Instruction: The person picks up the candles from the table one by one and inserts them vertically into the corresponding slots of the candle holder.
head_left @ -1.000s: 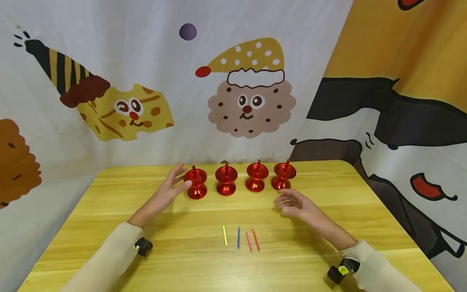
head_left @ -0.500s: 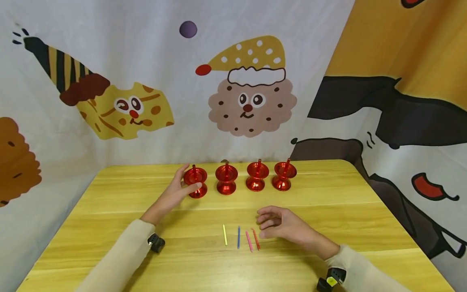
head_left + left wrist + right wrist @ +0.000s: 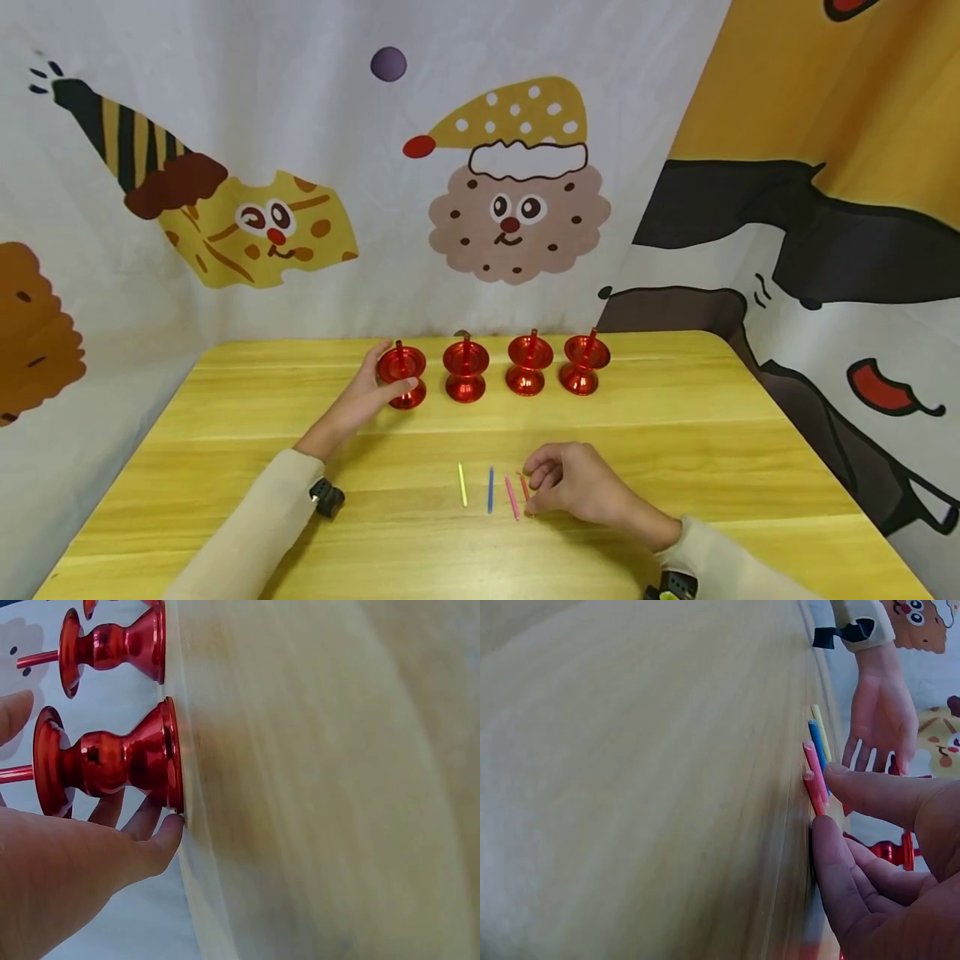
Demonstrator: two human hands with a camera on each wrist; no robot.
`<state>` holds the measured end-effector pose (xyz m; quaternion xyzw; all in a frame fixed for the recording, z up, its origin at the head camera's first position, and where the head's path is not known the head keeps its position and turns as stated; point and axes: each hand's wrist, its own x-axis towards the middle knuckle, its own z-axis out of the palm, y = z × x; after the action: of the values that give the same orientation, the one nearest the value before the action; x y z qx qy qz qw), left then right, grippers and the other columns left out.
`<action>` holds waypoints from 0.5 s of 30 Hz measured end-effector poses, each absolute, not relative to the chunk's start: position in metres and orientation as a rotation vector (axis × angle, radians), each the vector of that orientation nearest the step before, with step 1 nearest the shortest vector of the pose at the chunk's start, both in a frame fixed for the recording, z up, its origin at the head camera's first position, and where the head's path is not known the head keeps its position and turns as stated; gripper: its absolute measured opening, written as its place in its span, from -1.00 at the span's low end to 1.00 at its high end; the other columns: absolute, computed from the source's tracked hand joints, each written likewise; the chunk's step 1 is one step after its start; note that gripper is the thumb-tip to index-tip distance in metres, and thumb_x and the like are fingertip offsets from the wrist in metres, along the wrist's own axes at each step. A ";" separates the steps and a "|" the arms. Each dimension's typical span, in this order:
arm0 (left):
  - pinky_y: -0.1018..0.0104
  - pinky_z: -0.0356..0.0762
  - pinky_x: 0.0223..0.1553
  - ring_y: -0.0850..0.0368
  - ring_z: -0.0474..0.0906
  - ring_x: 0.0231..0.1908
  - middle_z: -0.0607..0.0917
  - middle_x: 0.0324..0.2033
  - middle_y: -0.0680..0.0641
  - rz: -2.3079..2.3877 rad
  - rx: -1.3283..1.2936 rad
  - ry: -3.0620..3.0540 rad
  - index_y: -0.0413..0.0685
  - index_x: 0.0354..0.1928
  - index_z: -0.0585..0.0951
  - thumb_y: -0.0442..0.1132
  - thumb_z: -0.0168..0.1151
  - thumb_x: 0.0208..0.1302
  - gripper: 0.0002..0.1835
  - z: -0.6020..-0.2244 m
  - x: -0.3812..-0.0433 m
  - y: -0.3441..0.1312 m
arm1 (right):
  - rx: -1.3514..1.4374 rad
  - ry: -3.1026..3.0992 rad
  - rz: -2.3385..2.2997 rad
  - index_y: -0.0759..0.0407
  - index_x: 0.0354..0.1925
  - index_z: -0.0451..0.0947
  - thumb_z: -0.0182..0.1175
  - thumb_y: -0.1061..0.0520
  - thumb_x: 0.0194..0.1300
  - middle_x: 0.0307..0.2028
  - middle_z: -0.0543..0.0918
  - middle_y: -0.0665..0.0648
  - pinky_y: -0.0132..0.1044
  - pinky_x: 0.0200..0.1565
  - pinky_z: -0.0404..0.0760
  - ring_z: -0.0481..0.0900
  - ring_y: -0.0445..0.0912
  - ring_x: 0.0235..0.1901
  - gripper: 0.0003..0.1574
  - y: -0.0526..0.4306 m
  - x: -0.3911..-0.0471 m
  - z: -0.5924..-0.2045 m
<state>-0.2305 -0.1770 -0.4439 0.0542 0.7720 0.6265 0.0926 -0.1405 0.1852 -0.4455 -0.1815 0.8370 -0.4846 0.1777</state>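
Observation:
Four-in-a-row aside, the leftmost shiny red candle holder (image 3: 409, 360) stands upright, a thin red rod rising from its dish. My left hand (image 3: 354, 410) is around it, thumb in front and fingers behind. In the left wrist view, the fingers (image 3: 139, 841) extend along that holder's base, with the thumb apart from it. Over the table's middle, my right hand (image 3: 581, 487) is at a thin red candle (image 3: 814, 796), thumb and forefinger on either side with a gap between their tips. Left of it lie a pink candle (image 3: 512, 497), a blue candle (image 3: 491, 490) and a yellow candle (image 3: 462, 485).
Three matching holders, the second (image 3: 465, 367), third (image 3: 528, 362) and rightmost (image 3: 585, 362), continue the row near the back edge of the wooden table (image 3: 360, 533). A printed cloth (image 3: 315, 108) hangs right behind it.
My right hand has moved left and down from near the rightmost holder to the red candle. My left hand has moved slightly right, closer around the leftmost holder.

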 end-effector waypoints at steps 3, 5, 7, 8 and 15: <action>-0.30 0.16 0.58 -0.39 0.20 0.60 0.23 0.61 -0.47 1.852 0.161 2.300 -0.19 0.78 -0.22 -0.19 0.36 0.57 0.09 -0.444 -0.230 -0.176 | -0.527 2.424 -1.327 0.26 -0.14 0.73 0.75 0.31 0.03 -0.33 0.71 0.06 -0.39 -0.29 0.64 0.64 -0.12 -0.36 -0.55 0.183 -0.139 -0.447; -0.29 0.16 0.58 -0.39 0.20 0.60 0.22 0.61 -0.47 1.854 0.164 2.299 -0.19 0.78 -0.21 -0.20 0.36 0.57 0.08 -0.444 -0.231 -0.176 | -0.540 2.460 -1.287 0.23 -0.16 0.72 0.76 0.28 0.03 -0.33 0.71 0.03 -0.39 -0.30 0.63 0.63 -0.14 -0.37 -0.54 0.181 -0.138 -0.448; -0.29 0.15 0.58 -0.39 0.19 0.60 0.21 0.62 -0.47 1.853 0.167 2.299 -0.21 0.77 -0.20 -0.21 0.35 0.58 0.07 -0.444 -0.231 -0.176 | -0.557 2.488 -1.253 0.21 -0.16 0.72 0.76 0.27 0.03 -0.34 0.70 0.01 -0.38 -0.31 0.63 0.63 -0.16 -0.38 -0.54 0.179 -0.137 -0.448; -0.28 0.15 0.59 -0.39 0.18 0.61 0.20 0.62 -0.47 1.853 0.168 2.300 -0.22 0.77 -0.20 -0.22 0.34 0.58 0.06 -0.444 -0.231 -0.175 | -0.566 2.502 -1.236 0.20 -0.16 0.71 0.76 0.26 0.03 -0.34 0.70 0.00 -0.38 -0.32 0.63 0.63 -0.17 -0.38 -0.53 0.179 -0.137 -0.448; -0.27 0.11 0.60 -0.39 0.15 0.62 0.19 0.63 -0.47 1.851 0.156 2.306 -0.24 0.77 -0.17 -0.23 0.32 0.59 0.03 -0.446 -0.231 -0.176 | -0.598 2.553 -1.178 0.19 -0.18 0.70 0.74 0.35 0.02 -0.36 0.68 -0.03 -0.38 -0.32 0.65 0.63 -0.21 -0.40 -0.55 0.176 -0.134 -0.446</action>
<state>-0.2312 -0.1756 -0.4458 0.0526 0.7755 0.6226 0.0902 -0.1338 0.1764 -0.4461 -0.2063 0.8803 -0.4060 0.1331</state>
